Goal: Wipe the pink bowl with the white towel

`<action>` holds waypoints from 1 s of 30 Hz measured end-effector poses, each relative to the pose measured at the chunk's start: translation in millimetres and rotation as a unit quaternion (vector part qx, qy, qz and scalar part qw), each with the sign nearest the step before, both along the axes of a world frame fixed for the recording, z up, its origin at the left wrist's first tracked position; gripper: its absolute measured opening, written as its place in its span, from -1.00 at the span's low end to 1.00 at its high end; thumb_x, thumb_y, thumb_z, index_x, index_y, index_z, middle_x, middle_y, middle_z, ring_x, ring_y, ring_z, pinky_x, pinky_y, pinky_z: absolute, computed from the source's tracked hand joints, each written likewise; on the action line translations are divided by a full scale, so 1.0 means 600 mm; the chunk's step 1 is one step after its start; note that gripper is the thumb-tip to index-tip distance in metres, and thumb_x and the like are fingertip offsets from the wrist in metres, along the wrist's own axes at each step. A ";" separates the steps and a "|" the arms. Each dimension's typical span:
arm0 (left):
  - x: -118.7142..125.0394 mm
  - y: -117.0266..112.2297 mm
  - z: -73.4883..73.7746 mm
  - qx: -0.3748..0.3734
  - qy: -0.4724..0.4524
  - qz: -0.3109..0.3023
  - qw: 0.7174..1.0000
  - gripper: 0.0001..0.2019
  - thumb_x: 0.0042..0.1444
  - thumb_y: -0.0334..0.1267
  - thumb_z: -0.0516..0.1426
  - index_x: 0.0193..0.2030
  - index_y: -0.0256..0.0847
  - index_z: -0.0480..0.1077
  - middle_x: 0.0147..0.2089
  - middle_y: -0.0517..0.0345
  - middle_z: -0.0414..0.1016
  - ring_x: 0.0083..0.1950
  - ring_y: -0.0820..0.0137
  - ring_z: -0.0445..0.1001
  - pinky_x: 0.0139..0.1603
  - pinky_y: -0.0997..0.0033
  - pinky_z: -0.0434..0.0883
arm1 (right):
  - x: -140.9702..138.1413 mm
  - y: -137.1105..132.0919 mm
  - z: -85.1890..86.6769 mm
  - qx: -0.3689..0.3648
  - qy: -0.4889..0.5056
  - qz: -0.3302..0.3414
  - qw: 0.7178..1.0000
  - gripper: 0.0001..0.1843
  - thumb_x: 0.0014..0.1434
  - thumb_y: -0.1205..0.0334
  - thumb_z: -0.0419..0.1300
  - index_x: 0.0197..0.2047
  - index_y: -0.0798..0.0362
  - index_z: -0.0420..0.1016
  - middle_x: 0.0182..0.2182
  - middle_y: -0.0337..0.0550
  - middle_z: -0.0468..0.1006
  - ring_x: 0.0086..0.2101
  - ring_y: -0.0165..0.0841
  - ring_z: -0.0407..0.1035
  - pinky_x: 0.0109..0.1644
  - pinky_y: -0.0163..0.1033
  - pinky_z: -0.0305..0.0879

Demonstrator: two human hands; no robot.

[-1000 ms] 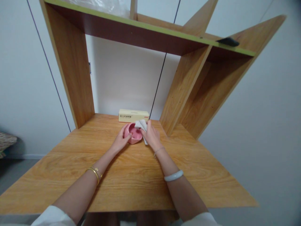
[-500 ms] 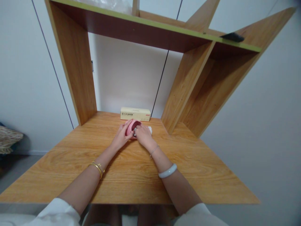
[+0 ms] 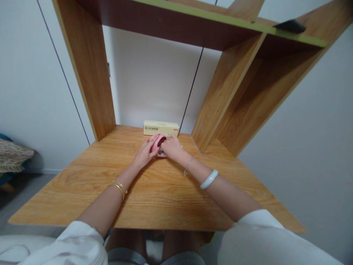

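A: In the head view, where do we find the pink bowl (image 3: 154,142)?
B: We see it toward the back of the wooden table (image 3: 132,200), just in front of a cream box (image 3: 160,129). It is tilted, its opening turned toward the right hand (image 3: 171,146).

A: How do we describe the fingers of the left hand (image 3: 144,151)?
B: We note them laid along the bowl's outer wall, the thumb near the rim, so that the bowl is gripped between them.

A: And those of the right hand?
B: We observe them curled in at the opening, bunched on a white cloth (image 3: 162,152). Only a little of the cloth shows; the fingertips are hidden, and we cannot tell exactly how they pinch it.

A: What do we mark on the arms?
B: A gold bracelet (image 3: 119,187) on the left; on the right, a thin chain (image 3: 188,166) at the wrist and a pale bangle (image 3: 209,179) above it.

A: And overhead?
B: We find a shelf (image 3: 209,23) with a green edge, bearing a black object (image 3: 292,26) toward its right end.
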State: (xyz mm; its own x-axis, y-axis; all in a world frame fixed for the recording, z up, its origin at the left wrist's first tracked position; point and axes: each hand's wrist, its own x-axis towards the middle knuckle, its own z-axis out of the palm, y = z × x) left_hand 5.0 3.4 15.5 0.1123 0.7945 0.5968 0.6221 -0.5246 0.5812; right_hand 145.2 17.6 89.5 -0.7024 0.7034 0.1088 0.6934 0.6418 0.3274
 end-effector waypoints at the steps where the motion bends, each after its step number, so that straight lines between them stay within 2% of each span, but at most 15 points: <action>1: 0.000 0.000 -0.001 0.004 -0.007 0.008 1.000 -0.47 0.14 -0.17 0.00 0.27 -0.14 0.07 0.18 -0.04 0.21 0.16 0.28 0.21 0.21 0.23 0.13 | -0.003 0.000 0.000 0.010 -0.012 0.008 1.000 -0.70 0.19 0.33 -0.03 -0.30 0.16 0.54 -0.22 0.13 0.54 -0.14 -0.18 0.34 -0.02 -0.09 -0.02; 4: -0.001 -0.001 -0.001 0.006 -0.017 0.024 1.000 -0.46 0.15 -0.17 0.00 0.27 -0.16 0.06 0.15 -0.05 0.24 0.15 0.28 0.22 0.20 0.24 0.14 | -0.004 0.001 -0.006 0.006 0.007 -0.005 1.000 -0.68 0.20 0.34 -0.05 -0.26 0.17 0.54 -0.21 0.13 0.54 -0.12 -0.18 0.32 -0.03 -0.10 -0.02; 7: -0.002 -0.005 0.000 0.001 -0.003 0.012 1.000 -0.46 0.14 -0.15 0.02 0.27 -0.11 0.06 0.16 -0.03 0.21 0.16 0.28 0.22 0.21 0.24 0.12 | 0.004 0.002 -0.015 -0.064 0.084 -0.049 0.993 -0.71 0.17 0.24 0.02 -0.12 0.08 0.49 -0.11 0.03 0.51 -0.10 -0.17 0.32 -0.06 -0.11 0.01; 10: -0.002 -0.005 0.000 -0.001 0.005 0.000 1.000 -0.45 0.13 -0.11 0.03 0.27 -0.10 0.07 0.16 -0.03 0.20 0.17 0.27 0.21 0.22 0.23 0.12 | 0.013 0.002 -0.019 -0.123 0.156 -0.102 0.975 -0.66 0.16 0.07 0.03 -0.05 -0.05 0.46 -0.16 -0.09 0.55 -0.15 -0.17 0.35 -0.06 -0.08 0.00; 12: -0.001 -0.004 0.000 0.001 0.004 0.002 1.000 -0.44 0.12 -0.11 0.05 0.27 -0.09 0.06 0.16 -0.02 0.20 0.16 0.27 0.22 0.21 0.22 0.13 | 0.014 0.003 -0.020 -0.117 0.176 -0.144 0.967 -0.65 0.17 0.04 0.01 -0.11 -0.03 0.50 -0.24 -0.07 0.57 -0.20 -0.16 0.38 -0.06 -0.08 -0.02; 16: 0.000 -0.001 -0.003 0.008 -0.009 0.011 1.000 -0.44 0.12 -0.13 0.04 0.27 -0.10 0.07 0.16 -0.03 0.21 0.15 0.28 0.23 0.21 0.23 0.13 | 0.004 0.011 -0.020 -0.040 0.212 -0.196 0.957 -0.67 0.17 0.15 -0.01 -0.23 0.07 0.55 -0.26 0.05 0.56 -0.21 -0.18 0.38 -0.09 -0.12 -0.05; 19: -0.001 0.001 -0.005 0.007 -0.032 0.028 0.999 -0.46 0.13 -0.13 0.02 0.27 -0.12 0.07 0.17 -0.04 0.22 0.13 0.28 0.23 0.20 0.21 0.14 | -0.010 0.021 -0.025 -0.050 0.290 -0.218 0.931 -0.66 0.19 0.08 -0.03 -0.23 -0.04 0.55 -0.28 -0.08 0.58 -0.23 -0.24 0.38 -0.14 -0.16 -0.05; 21: -0.003 0.003 -0.008 -0.001 -0.048 0.044 0.998 -0.47 0.14 -0.13 0.02 0.26 -0.11 0.09 0.14 -0.04 0.26 0.11 0.26 0.26 0.18 0.18 0.16 | -0.019 0.026 -0.030 -0.083 0.317 -0.202 0.923 -0.67 0.19 0.07 -0.04 -0.24 -0.12 0.55 -0.31 -0.19 0.59 -0.25 -0.30 0.38 -0.16 -0.19 -0.06; 23: -0.008 0.007 -0.012 -0.010 -0.067 0.056 0.996 -0.47 0.13 -0.12 0.02 0.25 -0.13 0.11 0.10 -0.05 0.31 0.07 0.26 0.29 0.15 0.17 0.20 | -0.025 0.027 -0.032 -0.100 0.296 -0.163 0.936 -0.70 0.17 0.12 -0.01 -0.27 -0.12 0.55 -0.32 -0.23 0.59 -0.24 -0.31 0.37 -0.17 -0.21 -0.07; 27: -0.017 0.019 -0.019 -0.027 -0.095 0.048 0.994 -0.45 0.14 -0.12 0.02 0.26 -0.22 0.10 0.07 -0.10 0.36 0.05 0.23 0.33 0.11 0.16 0.23 | -0.026 0.024 -0.022 -0.097 0.179 -0.076 0.976 -0.75 0.10 0.20 0.03 -0.35 -0.05 0.55 -0.33 -0.17 0.58 -0.24 -0.26 0.37 -0.16 -0.17 -0.10; 30: -0.023 0.027 -0.025 -0.036 -0.116 0.023 0.992 -0.44 0.12 -0.12 0.04 0.26 -0.23 0.10 0.10 -0.10 0.35 0.04 0.23 0.34 0.11 0.16 0.23 | -0.025 0.023 -0.006 -0.087 0.094 -0.039 0.991 -0.76 0.10 0.23 0.03 -0.38 0.00 0.54 -0.33 -0.09 0.58 -0.26 -0.24 0.37 -0.14 -0.14 -0.11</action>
